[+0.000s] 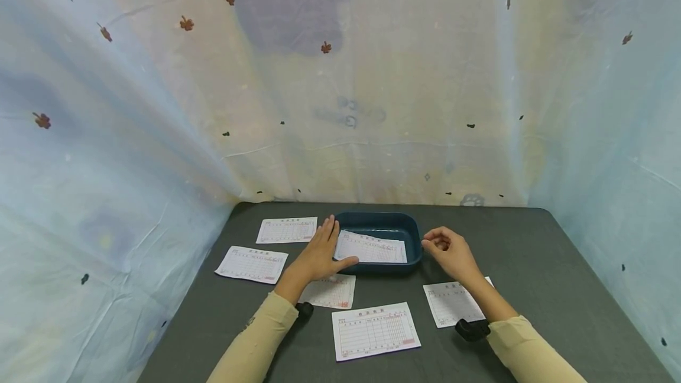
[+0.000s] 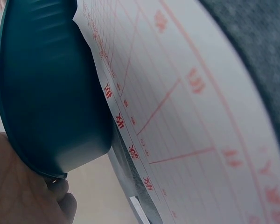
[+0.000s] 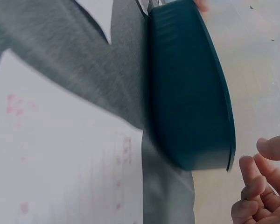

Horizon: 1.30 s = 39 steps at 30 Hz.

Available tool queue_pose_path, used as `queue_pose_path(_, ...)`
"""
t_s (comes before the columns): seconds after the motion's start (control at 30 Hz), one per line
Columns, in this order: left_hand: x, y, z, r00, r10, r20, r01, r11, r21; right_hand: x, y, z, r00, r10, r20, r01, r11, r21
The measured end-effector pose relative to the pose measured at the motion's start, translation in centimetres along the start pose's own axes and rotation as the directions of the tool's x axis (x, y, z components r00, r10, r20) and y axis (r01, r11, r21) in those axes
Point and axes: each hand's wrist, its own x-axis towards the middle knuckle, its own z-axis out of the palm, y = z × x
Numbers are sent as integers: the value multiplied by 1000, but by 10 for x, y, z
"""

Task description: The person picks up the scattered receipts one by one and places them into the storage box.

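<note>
A dark teal rectangular tray (image 1: 414, 235) sits on the grey table, with printed paper forms (image 1: 372, 248) lying inside toward its front. My left hand (image 1: 318, 255) rests on the tray's left end, fingers straight along that side and thumb pointing across the front rim. In the left wrist view, fingertips (image 2: 65, 200) show just past the tray's rim. Beside the right end hovers my right hand (image 1: 452, 254), its fingers loosely bent. In the right wrist view, the thumb and fingers (image 3: 254, 186) stand apart from the rim with nothing visible between them.
Several forms lie around the tray: one at the back left (image 1: 287, 230), one at the left (image 1: 252, 264), one partly under my left wrist (image 1: 332, 293), a front one (image 1: 375, 331) and one beneath my right forearm (image 1: 449, 303). A patterned curtain (image 1: 372, 152) hangs behind the table.
</note>
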Motion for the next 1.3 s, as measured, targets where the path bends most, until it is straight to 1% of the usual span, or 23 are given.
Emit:
queue_pose_path(0.27, 1, -1, 2, 1000, -2, 3, 2, 1000, 5, -19, 9, -22, 1000, 24, -12, -24, 998, -65)
queue_pose_path(0.43, 1, -2, 2, 1000, 3, -6, -3, 1000, -2, -29, 12, -33, 999, 32, -2, -32, 993, -110)
queue_pose_path(0.63, 2, -3, 3, 1000, -1, 2, 1, 1000, 4, -42, 20, -44, 997, 75, 13, -73, 989, -125)
queue_pose_path(0.8, 2, -2, 3, 1000, -1, -1, 1, 1000, 6, -52, 29, -52, 996, 84, 25, -79, 985, -151)
queue_pose_path(0.93, 1, -2, 2, 1000, 1, -1, -1, 1000, 0, -59, 36, -58, 994, 95, 45, -84, 976, -201)
queue_pose_path(1.1, 2, -2, 4, 1000, -3, 1, 3, 1000, 24, -66, 44, -65, 989, 125, 74, -102, 961, -258)
queue_pose_path(1.2, 2, -2, 3, 1000, -6, 3, 6, 1000, 20, -68, 47, -70, 987, 144, 78, -116, 951, -287)
queue_pose_path(1.3, 1, -2, 3, 1000, -6, 0, 6, 1000, 11, -71, 51, -74, 988, 141, 71, -111, 941, -321)
